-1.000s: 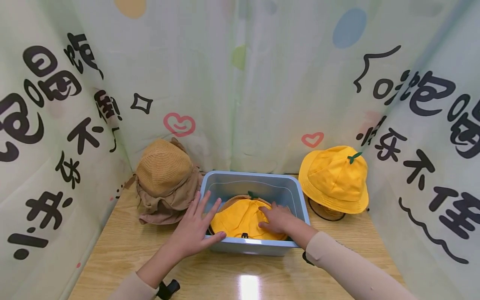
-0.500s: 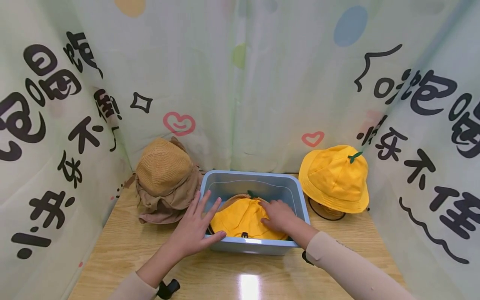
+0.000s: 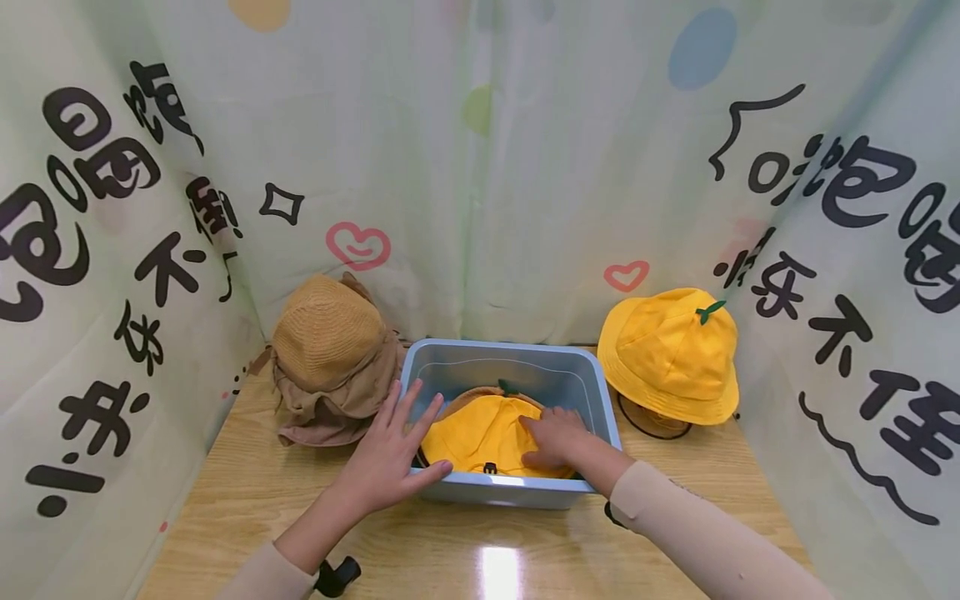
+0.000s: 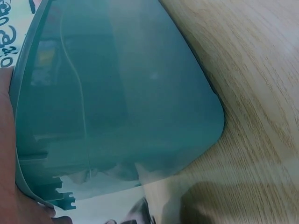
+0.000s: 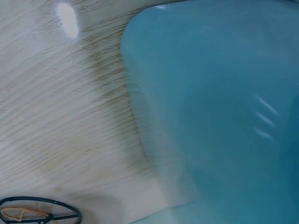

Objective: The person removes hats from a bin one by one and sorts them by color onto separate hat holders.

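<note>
A blue plastic bin (image 3: 504,492) stands on the table with a folded yellow hat (image 3: 468,437) inside. Behind that hat, a tan brim edge (image 3: 480,392) and a small green sprout (image 3: 507,387) show. My left hand (image 3: 384,462) lies over the bin's front left corner, fingers spread. In the left wrist view, part of the hand (image 4: 7,154) touches the rim beside the outer wall (image 4: 135,93). My right hand (image 3: 558,437) reaches into the bin, its fingers resting on the yellow hat's right side. The right wrist view holds only the bin's outer wall (image 5: 210,102), no fingers.
Left of the bin, a tan woven hat (image 3: 326,333) sits atop brown cloth hats (image 3: 345,412). On the right, another yellow hat (image 3: 667,358) rests on a stand with a dark ring base (image 3: 654,429). Printed curtains (image 3: 525,208) enclose the wooden table (image 3: 405,550).
My right hand has shifted slightly over the yellow hat, inward and then back to the right. The left hand has stayed on the bin's corner.
</note>
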{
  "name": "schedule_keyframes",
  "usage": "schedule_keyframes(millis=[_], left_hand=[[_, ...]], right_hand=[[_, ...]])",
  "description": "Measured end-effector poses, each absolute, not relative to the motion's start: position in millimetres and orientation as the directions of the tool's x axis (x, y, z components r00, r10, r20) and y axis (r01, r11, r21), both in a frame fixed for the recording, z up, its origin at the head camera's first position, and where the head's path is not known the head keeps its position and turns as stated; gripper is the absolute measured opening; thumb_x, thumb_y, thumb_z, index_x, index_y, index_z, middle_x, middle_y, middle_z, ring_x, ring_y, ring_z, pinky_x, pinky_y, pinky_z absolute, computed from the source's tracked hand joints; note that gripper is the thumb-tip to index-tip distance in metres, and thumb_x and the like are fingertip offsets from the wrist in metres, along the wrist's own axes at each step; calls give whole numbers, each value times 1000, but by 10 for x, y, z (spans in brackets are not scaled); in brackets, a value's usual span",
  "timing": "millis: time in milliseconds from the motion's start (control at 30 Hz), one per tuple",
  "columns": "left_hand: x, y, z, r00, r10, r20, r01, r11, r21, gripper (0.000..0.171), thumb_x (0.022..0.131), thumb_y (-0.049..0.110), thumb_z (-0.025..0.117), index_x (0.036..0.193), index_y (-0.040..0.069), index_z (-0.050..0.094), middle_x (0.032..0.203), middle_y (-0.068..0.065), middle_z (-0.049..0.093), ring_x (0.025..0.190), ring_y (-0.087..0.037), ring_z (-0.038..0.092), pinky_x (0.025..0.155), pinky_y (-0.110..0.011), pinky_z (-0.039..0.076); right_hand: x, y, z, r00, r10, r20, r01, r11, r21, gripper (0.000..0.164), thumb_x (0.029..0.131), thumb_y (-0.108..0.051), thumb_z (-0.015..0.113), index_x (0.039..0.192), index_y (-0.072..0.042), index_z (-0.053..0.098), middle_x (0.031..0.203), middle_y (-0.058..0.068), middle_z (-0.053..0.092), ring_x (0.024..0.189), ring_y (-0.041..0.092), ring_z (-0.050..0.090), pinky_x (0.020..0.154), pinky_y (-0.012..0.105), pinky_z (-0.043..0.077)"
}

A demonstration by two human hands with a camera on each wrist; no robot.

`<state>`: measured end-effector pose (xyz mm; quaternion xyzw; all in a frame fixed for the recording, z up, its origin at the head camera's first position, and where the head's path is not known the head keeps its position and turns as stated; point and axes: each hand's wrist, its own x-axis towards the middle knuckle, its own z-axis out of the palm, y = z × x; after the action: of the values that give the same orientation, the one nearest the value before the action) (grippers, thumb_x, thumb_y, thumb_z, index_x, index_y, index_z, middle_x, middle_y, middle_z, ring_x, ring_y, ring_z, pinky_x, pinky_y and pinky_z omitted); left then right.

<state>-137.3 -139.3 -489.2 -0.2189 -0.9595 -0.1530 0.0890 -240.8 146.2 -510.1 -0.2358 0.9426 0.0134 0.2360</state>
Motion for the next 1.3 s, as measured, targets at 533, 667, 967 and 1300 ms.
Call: schedule_keyframes(millis=[533, 667, 967, 1300], left_hand=[[-1364, -1376, -4860, -891, 389, 235, 445, 853, 273, 89, 92, 67, 53, 161, 21, 21, 167, -17, 8, 151, -47, 3, 115, -65, 23], [-1371, -1381, -4868, -887, 391, 248, 450, 853, 264, 89, 92, 67, 53, 161, 20, 21, 166, -18, 9, 150, -49, 7, 115, -65, 24], [-1383, -1382, -4902, -883, 392, 259, 453, 857, 246, 89, 92, 68, 51, 161, 21, 20, 165, -20, 13, 149, -51, 11, 114, -65, 27], [-1378, -1373, -4901, -889, 384, 250, 443, 859, 256, 89, 92, 67, 52, 161, 21, 20, 166, -19, 12, 151, -47, 4, 115, -64, 25]], right_hand=[[-2434, 1484, -5141, -772, -470, -429, -480, 872, -91, 73, 93, -54, 61, 150, -11, 46, 155, 16, 40, 132, 38, 40, 102, 56, 34], [-2453, 1482, -5141, -778, -481, -405, -475, 871, -122, 65, 96, -50, 60, 147, -11, 51, 151, 9, 47, 127, 33, 42, 100, 53, 36], [-2476, 1458, -5163, -753, -565, -338, -525, 825, -211, 31, 98, -32, 63, 119, -10, 70, 131, 15, 54, 109, 30, 58, 95, 50, 48], [-2458, 1446, -5117, -767, -638, -70, -639, 769, -14, 25, 93, -29, 70, 111, -12, 75, 106, 4, 71, 88, 25, 58, 82, 41, 49]])
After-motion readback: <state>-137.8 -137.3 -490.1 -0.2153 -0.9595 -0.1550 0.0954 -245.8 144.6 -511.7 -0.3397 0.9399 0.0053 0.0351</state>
